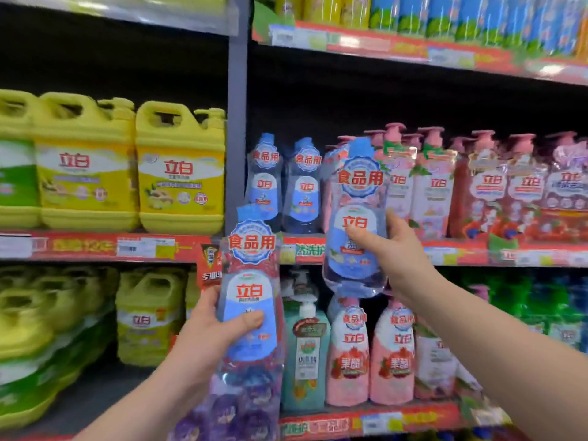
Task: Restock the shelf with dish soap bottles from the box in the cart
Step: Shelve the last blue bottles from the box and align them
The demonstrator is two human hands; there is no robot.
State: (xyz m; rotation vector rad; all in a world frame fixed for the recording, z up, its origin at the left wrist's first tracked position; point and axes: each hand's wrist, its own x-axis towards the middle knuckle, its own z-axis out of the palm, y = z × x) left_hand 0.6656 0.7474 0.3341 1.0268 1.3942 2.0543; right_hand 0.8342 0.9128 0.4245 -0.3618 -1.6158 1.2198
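My left hand (211, 329) grips a clear dish soap bottle (251, 281) with a blue label and blue cap, held upright in front of the shelf edge. My right hand (393, 249) grips a second bottle of the same kind (358, 198), raised higher in front of the middle shelf (461, 249). Two matching blue bottles (286, 183) stand on that shelf just left of the raised one. The cart and the box are out of view.
Pink pump bottles (429, 183) fill the middle shelf to the right. Yellow jugs (181, 167) stand in the left bay beyond a grey upright post (237, 122). Pink and teal bottles (350, 354) line the shelf below. A top shelf (413, 43) carries more bottles.
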